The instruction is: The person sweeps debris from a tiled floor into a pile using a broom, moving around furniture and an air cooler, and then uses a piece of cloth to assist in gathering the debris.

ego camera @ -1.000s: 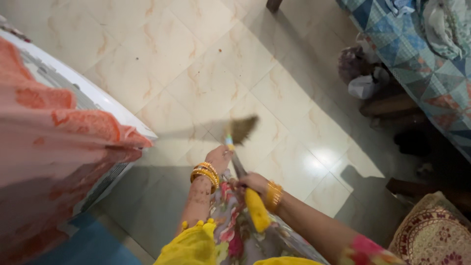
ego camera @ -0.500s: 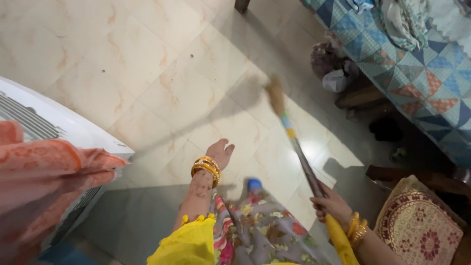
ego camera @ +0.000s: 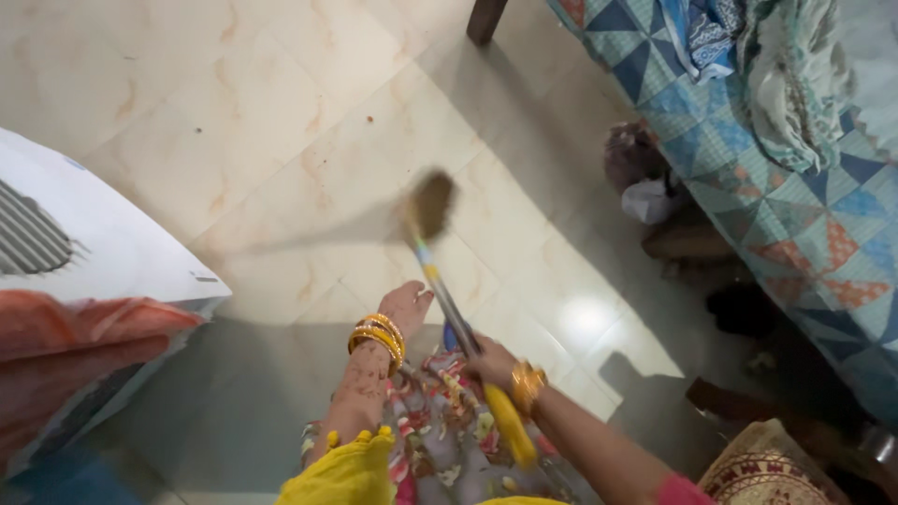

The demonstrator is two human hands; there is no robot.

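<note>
Right hand (ego camera: 488, 360) grips broom (ego camera: 447, 301); left hand (ego camera: 404, 306) free, fingers spread.

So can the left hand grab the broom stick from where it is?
Probably yes. The left hand hangs open beside the broom, which the right hand grips lower down. Only bare floor tiles show in the small gap between them; nothing blocks the way.
</note>
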